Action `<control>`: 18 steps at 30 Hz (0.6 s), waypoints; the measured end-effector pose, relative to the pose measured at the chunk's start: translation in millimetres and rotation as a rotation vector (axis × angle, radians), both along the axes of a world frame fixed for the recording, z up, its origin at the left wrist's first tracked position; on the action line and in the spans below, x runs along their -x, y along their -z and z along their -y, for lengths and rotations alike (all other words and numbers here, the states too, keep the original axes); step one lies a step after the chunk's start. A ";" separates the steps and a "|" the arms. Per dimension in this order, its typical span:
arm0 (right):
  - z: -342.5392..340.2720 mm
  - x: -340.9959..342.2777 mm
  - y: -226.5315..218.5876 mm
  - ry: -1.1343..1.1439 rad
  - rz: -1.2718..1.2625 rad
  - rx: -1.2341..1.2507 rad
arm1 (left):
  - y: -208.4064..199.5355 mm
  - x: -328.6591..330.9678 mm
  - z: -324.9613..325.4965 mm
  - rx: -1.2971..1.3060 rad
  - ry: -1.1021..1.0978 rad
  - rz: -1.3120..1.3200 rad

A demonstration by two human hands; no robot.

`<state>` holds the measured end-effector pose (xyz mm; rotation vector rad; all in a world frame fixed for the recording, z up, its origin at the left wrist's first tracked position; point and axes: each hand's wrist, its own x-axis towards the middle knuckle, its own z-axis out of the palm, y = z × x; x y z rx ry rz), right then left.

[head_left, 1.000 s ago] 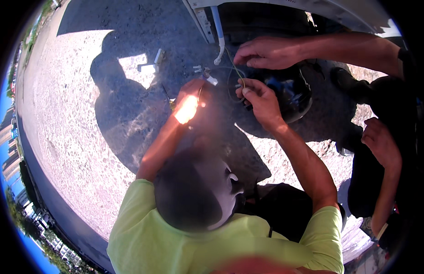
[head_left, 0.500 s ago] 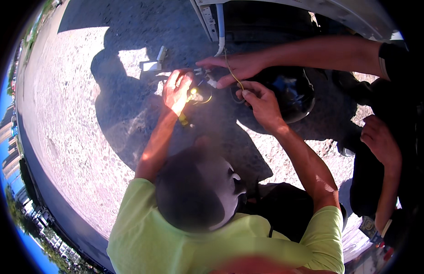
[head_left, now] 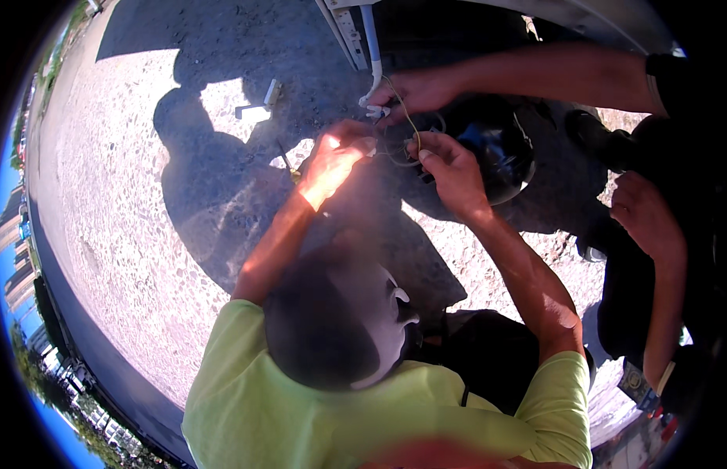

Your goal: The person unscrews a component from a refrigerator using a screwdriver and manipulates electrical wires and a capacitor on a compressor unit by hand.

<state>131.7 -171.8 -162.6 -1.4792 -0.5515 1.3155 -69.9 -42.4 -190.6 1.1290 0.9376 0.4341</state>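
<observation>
My left hand (head_left: 333, 162) is closed, its fingertips pinched near the end of a thin grey cable (head_left: 401, 162); sun glare hides what they grip. Between thumb and fingers, my right hand (head_left: 451, 166) pinches a thin yellow-green wire (head_left: 406, 109). That wire arcs up towards a white conduit (head_left: 373, 55). A co-worker's hand (head_left: 414, 95) reaches in from the right and holds a small white connector (head_left: 376, 112) below the conduit's end. Beside my left wrist is a thin-shafted tool with a yellow handle (head_left: 294, 175); whether it is held or lying, I cannot tell.
Two small white box-like pieces (head_left: 254, 113) lie on the shaded stony ground (head_left: 222, 180). A glossy black rounded object (head_left: 496, 148) stands right of my right hand. Overhead is a metal panel edge (head_left: 344, 35). The co-worker's other hand (head_left: 645, 211) rests at the right.
My left hand has moved right, towards my right hand. The yellow-handled tool has shifted left and up, its shaft now pointing up-left. The co-worker's hand has drawn slightly up and right.
</observation>
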 end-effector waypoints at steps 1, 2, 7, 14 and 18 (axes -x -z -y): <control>1.7 0.2 -0.5 -0.007 0.001 0.012 | -6.0 -2.2 -0.3 0.003 0.012 -0.002; 2.7 0.4 -2.0 -0.013 0.002 0.024 | -9.3 -3.9 -0.2 0.006 0.025 -0.004; 4.0 -1.9 -7.1 -0.001 -0.048 -0.017 | -9.9 -17.9 4.2 0.016 0.106 0.089; 11.8 4.4 -14.3 0.067 -0.049 -0.062 | -28.7 -48.5 13.4 -0.015 0.146 0.073; 26.5 10.8 -25.9 -0.139 0.525 -0.276 | -1.8 -57.2 10.8 -0.064 0.089 0.100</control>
